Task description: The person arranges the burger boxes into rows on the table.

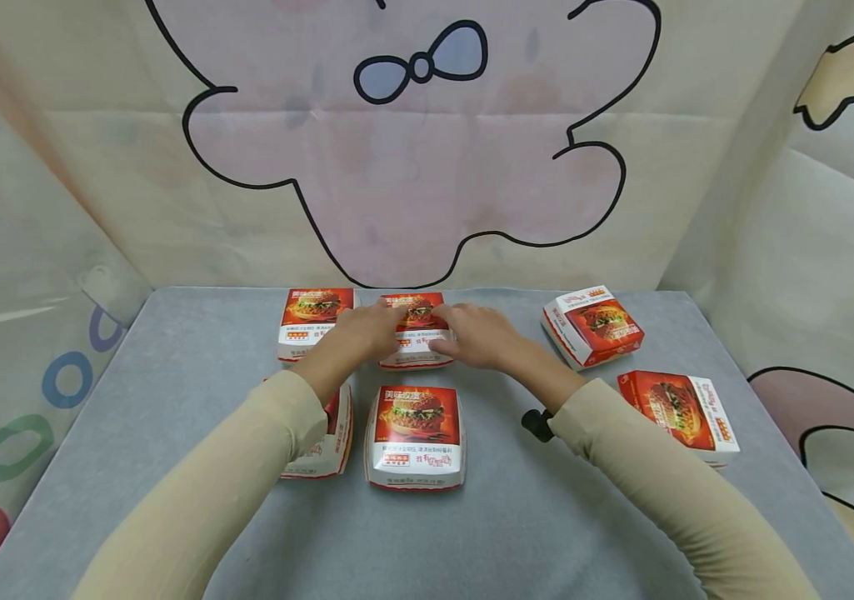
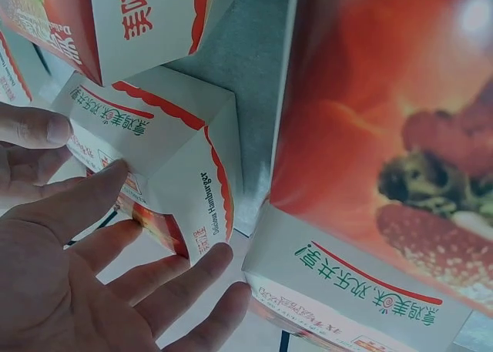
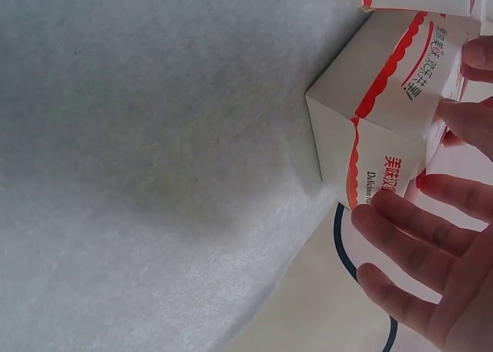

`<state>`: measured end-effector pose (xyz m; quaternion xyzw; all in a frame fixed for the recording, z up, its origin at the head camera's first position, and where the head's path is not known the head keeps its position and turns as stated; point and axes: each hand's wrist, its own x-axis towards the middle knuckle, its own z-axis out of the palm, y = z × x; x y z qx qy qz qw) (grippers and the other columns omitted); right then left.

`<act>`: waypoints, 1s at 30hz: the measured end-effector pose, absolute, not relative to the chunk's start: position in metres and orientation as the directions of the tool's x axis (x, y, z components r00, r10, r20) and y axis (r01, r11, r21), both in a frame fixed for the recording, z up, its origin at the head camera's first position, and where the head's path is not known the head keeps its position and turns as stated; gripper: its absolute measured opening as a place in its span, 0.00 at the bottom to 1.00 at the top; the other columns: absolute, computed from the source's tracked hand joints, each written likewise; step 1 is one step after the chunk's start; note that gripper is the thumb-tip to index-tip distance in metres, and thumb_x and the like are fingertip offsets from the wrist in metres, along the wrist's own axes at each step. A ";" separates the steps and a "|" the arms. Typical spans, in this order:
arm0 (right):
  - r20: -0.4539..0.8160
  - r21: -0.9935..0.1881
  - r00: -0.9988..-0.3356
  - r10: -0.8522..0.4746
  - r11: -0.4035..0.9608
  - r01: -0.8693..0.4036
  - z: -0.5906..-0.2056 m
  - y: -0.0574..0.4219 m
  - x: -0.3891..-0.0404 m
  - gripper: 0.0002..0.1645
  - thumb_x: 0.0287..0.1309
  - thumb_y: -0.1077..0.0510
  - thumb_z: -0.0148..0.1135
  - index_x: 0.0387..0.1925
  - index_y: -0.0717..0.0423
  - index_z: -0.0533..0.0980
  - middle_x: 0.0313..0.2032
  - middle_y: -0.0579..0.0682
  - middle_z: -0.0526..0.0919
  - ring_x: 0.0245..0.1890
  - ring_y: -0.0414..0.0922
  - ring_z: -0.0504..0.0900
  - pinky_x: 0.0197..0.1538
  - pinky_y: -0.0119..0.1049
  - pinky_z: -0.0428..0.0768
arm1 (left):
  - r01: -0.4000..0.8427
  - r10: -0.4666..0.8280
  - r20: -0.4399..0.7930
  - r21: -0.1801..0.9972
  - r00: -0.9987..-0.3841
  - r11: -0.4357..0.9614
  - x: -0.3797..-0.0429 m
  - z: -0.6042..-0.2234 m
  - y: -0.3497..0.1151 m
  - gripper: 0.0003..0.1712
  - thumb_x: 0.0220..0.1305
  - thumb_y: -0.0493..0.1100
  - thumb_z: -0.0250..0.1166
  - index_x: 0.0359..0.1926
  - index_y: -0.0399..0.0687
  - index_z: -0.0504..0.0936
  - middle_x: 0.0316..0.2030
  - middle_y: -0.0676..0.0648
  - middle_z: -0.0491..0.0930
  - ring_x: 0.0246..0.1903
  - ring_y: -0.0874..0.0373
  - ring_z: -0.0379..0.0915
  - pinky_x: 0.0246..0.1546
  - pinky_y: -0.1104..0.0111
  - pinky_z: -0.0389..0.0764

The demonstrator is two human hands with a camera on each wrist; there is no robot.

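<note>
Red-and-white "Delicious Hamburger" box (image 1: 417, 333) between left hand (image 1: 370, 328) and right hand (image 1: 481, 335), fingers (image 2: 185, 290) of both loosely apart, without grip

Location: appears to be a small screened tabletop booth; the room beyond cannot be told. Evidence, clock face laid on head view: at 12, a creased back sheet (image 1: 209, 225) printed with a pink cartoon shape (image 1: 412, 183) and blue bow (image 1: 421, 67); at 3, a right-hand sheet (image 1: 794, 250), its yellow star (image 1: 842, 79) near 2; at 9, a left-hand sheet (image 1: 29, 250) bearing coloured rings (image 1: 48, 380). These enclose a grey-covered table (image 1: 546, 525). Hamburger cartons (image 1: 415, 437) suggest food service; the cartoon-printed surround reads more as a makeshift set.
</note>
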<state>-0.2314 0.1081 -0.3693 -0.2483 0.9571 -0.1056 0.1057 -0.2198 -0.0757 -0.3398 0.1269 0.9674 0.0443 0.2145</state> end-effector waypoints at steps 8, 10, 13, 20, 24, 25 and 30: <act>-0.132 -0.239 -0.856 -0.500 0.854 -0.462 -0.369 0.109 -0.231 0.34 0.64 0.42 0.63 0.65 0.55 0.72 0.58 0.55 0.80 0.55 0.52 0.78 0.56 0.52 0.76 | 0.223 0.270 -0.398 0.159 -0.877 0.962 -0.221 -0.341 -0.075 0.39 0.70 0.45 0.59 0.78 0.57 0.56 0.76 0.40 0.53 0.66 0.37 0.65 0.63 0.45 0.65; -0.127 -0.235 -0.858 -0.498 0.855 -0.462 -0.369 0.109 -0.231 0.34 0.64 0.42 0.64 0.65 0.55 0.72 0.58 0.55 0.80 0.55 0.52 0.78 0.56 0.51 0.76 | 0.223 0.274 -0.396 0.169 -0.876 0.960 -0.222 -0.342 -0.075 0.39 0.69 0.44 0.59 0.78 0.57 0.56 0.75 0.40 0.54 0.66 0.38 0.64 0.63 0.45 0.65; -0.122 -0.227 -0.860 -0.495 0.858 -0.462 -0.370 0.109 -0.230 0.34 0.64 0.41 0.64 0.65 0.55 0.72 0.57 0.55 0.80 0.54 0.52 0.78 0.55 0.51 0.76 | 0.221 0.277 -0.394 0.183 -0.876 0.958 -0.222 -0.342 -0.075 0.39 0.69 0.44 0.60 0.77 0.57 0.57 0.75 0.39 0.56 0.66 0.39 0.65 0.63 0.45 0.66; -0.117 -0.212 -0.861 -0.496 0.859 -0.466 -0.369 0.110 -0.230 0.35 0.65 0.40 0.62 0.66 0.55 0.71 0.59 0.56 0.79 0.56 0.53 0.78 0.56 0.52 0.76 | 0.230 0.288 -0.379 0.191 -0.880 0.954 -0.222 -0.342 -0.077 0.38 0.70 0.43 0.59 0.77 0.58 0.57 0.75 0.40 0.56 0.65 0.38 0.65 0.63 0.44 0.66; -0.122 -0.245 -0.862 -0.493 0.856 -0.455 -0.364 0.121 -0.232 0.36 0.67 0.40 0.60 0.69 0.55 0.69 0.63 0.59 0.75 0.63 0.56 0.74 0.60 0.56 0.73 | 0.290 0.342 -0.306 0.204 -0.888 0.935 -0.221 -0.339 -0.077 0.36 0.70 0.43 0.60 0.76 0.58 0.60 0.72 0.41 0.62 0.65 0.42 0.66 0.61 0.45 0.69; -0.122 -0.253 -0.865 -0.487 0.858 -0.447 -0.362 0.125 -0.234 0.37 0.67 0.40 0.59 0.69 0.54 0.68 0.65 0.59 0.74 0.64 0.57 0.72 0.61 0.57 0.72 | 0.307 0.359 -0.282 0.211 -0.890 0.928 -0.221 -0.338 -0.077 0.36 0.69 0.44 0.61 0.76 0.58 0.61 0.71 0.42 0.64 0.65 0.43 0.66 0.60 0.45 0.70; -0.105 -0.283 -0.901 -0.422 0.881 -0.380 -0.355 0.160 -0.244 0.38 0.68 0.41 0.57 0.73 0.52 0.63 0.70 0.61 0.65 0.67 0.60 0.67 0.63 0.62 0.68 | 0.366 0.424 -0.190 0.279 -0.885 0.888 -0.222 -0.336 -0.074 0.35 0.69 0.49 0.62 0.74 0.54 0.64 0.71 0.44 0.65 0.69 0.47 0.61 0.64 0.47 0.67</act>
